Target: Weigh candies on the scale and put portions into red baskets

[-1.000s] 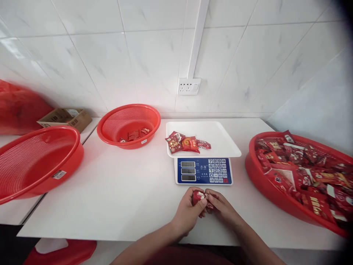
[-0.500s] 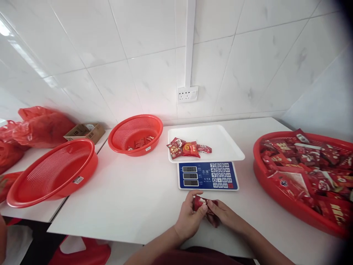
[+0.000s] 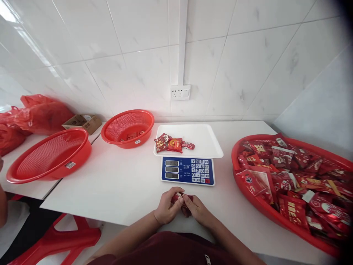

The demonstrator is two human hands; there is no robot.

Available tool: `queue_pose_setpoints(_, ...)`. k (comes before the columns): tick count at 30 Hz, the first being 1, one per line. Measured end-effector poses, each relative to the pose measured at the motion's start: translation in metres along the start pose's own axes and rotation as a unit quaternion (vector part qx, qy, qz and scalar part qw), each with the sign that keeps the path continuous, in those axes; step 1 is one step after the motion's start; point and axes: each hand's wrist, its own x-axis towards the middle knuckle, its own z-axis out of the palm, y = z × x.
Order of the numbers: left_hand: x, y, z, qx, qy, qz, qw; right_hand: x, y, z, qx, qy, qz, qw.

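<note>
My left hand (image 3: 167,207) and my right hand (image 3: 198,209) meet on the white table just in front of the scale, fingers pinched together round a small red candy packet (image 3: 179,200). Most of the packet is hidden by my fingers. The blue-faced digital scale (image 3: 188,170) stands right behind my hands. Its white tray (image 3: 205,141) carries a few red candy packets (image 3: 171,142) at its left side.
A big red basket (image 3: 275,215) heaped with red packets fills the right. A small red basket (image 3: 127,129) with a few packets sits left of the scale, an empty red basket (image 3: 49,156) further left. Cardboard box (image 3: 82,122), red bags (image 3: 41,114), red stool (image 3: 60,239) below.
My hands have stayed together on the packet, turning it between the fingers. The camera view has swung, so the scale and baskets now sit further left in the picture.
</note>
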Motion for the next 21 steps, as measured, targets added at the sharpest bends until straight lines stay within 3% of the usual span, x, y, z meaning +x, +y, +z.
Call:
queue_pose_setpoints(10,-0.0026,0.0013,-0.0029,0.038,0.025,-0.006,0.999,0.0015,-0.0023,0.0017,-0.016,-0.019,-0.038,0.999)
queue_pose_setpoints(21,-0.0025,0.0004,-0.0028,0.010,-0.001,-0.034,0.999,0.0014,-0.0029,0.0033,-0.037,-0.013,-0.032,0.999)
